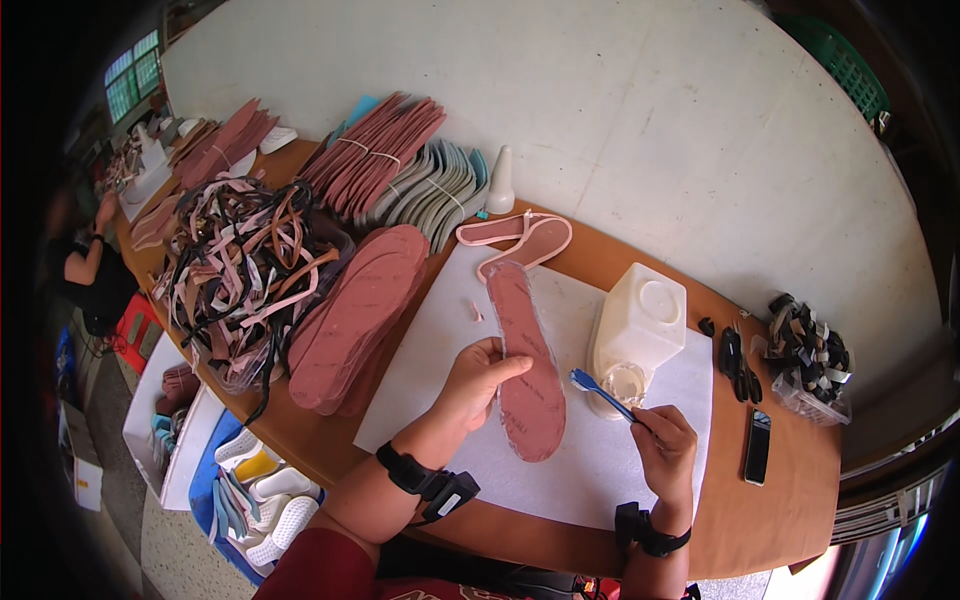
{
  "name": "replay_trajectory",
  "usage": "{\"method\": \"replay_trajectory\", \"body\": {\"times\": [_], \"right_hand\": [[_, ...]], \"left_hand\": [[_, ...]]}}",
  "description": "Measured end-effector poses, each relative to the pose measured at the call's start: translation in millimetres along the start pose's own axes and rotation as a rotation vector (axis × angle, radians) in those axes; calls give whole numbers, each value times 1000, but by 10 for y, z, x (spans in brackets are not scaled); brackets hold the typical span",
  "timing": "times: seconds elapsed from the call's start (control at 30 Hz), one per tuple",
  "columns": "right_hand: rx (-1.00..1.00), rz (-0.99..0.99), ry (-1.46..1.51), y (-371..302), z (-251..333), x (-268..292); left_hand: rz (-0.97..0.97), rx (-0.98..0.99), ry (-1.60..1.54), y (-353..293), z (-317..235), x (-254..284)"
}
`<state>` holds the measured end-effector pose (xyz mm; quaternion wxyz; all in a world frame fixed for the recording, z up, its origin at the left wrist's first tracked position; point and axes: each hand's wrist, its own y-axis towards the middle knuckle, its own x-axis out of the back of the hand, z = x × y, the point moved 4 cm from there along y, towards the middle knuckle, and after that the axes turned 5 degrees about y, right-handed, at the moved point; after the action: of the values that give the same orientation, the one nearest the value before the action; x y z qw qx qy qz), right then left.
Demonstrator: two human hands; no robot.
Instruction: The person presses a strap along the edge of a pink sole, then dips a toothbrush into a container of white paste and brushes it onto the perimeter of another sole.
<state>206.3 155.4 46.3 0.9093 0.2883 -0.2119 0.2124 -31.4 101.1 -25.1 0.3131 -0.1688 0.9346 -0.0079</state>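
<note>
My left hand (468,384) is closed on a reddish-pink insole (536,405), its thumb across the upper face. The insole's rim looks wet and shiny. In my right hand (665,448) is a blue toothbrush-like brush (604,393), pinched by its handle, its head at the near-left rim of an opening (625,384) caked with cream-coloured paste. That opening belongs to a white plastic jug (655,312) lying on a white sheet (440,350). Beyond the insole rests a pink-edged insole-shaped outline piece (530,236).
Left lie a stack of pink insoles (360,305) and a heap of straps (240,270). Behind are tied bundles of pink (375,160) and grey pieces (430,190) and a white cone (501,180). At right are black scissors (738,360), a phone (758,447) and a strap-filled box (808,395).
</note>
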Motion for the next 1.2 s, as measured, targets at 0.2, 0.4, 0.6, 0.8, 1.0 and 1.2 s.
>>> {"method": "replay_trajectory", "body": {"times": [0.2,0.4,0.6,0.8,1.0,1.2], "right_hand": [[20,16,-21,5,8,-70],[19,5,-13,-4,-6,-37],[-1,2,0,3,3,-103],[6,36,6,-8,9,-49],[-41,4,28,12,33,-101],[-2,59,30,-10,4,-62]], "left_hand": [[0,-5,-40,-20,-23,-21],[-35,-72,-47,0,-26,-3],[-45,-49,-54,-22,-47,-22],[-133,-106,-124,-5,-71,28],[-114,-64,-94,-31,-61,10],[-182,-137,-199,-1,-113,65]]}}
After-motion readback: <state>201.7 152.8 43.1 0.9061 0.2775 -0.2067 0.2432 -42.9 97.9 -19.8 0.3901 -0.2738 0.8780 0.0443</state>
